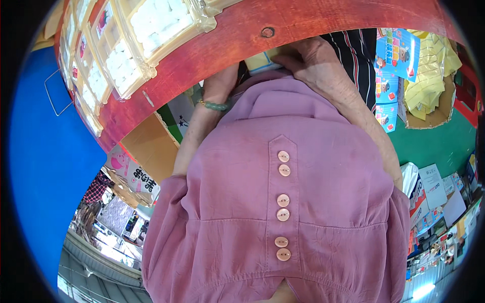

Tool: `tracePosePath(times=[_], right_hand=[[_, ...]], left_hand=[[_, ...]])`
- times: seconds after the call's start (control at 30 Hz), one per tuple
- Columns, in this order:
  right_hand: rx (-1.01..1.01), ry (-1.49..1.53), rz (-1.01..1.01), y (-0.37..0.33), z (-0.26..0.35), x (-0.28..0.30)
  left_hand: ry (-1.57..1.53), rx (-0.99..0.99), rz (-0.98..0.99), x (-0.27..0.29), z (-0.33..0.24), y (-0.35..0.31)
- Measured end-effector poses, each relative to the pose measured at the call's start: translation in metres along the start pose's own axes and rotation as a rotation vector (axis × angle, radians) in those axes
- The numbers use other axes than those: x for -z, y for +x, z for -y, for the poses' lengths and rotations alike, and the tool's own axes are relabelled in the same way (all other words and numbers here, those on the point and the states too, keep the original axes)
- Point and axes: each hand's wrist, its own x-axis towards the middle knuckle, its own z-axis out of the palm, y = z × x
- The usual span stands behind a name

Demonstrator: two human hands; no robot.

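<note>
A small packet or box [258,61], pale yellow with light blue and white, shows in my lap just below the table edge. My right hand [316,58] reaches in from the right, its thumb bent against the packet's right end; the tips of its other fingers are out of sight. Left of the packet is my left hand [222,83], with a green bead bracelet [214,105] at the wrist. The table edge hides its fingers, so its grip does not show. Behind the hands lies the purple shirt [283,96] over my lap.
A red wooden table [242,43] curves across the top, bearing clear-wrapped trays [124,65] of white pieces. Right are blue printed cartons [386,86] and a cardboard box [434,118] of yellow folded sheets [424,76]. An opened carton [149,144] stands left, beyond it a blue surface [40,151].
</note>
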Motion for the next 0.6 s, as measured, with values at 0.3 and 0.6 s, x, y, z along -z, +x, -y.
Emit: tracePosePath(times=[0.3, 0.6], right_hand=[[0.110, -0.404, 0.083, 0.002, 0.008, 0.004], [0.047, -0.161, 0.058, -0.009, 0.017, 0.024]], left_hand=[[-1.079, 0.295, -0.276, -0.015, -0.003, 0.013], [-1.541, 0.403, -0.182, -0.003, -0.015, 0.009]])
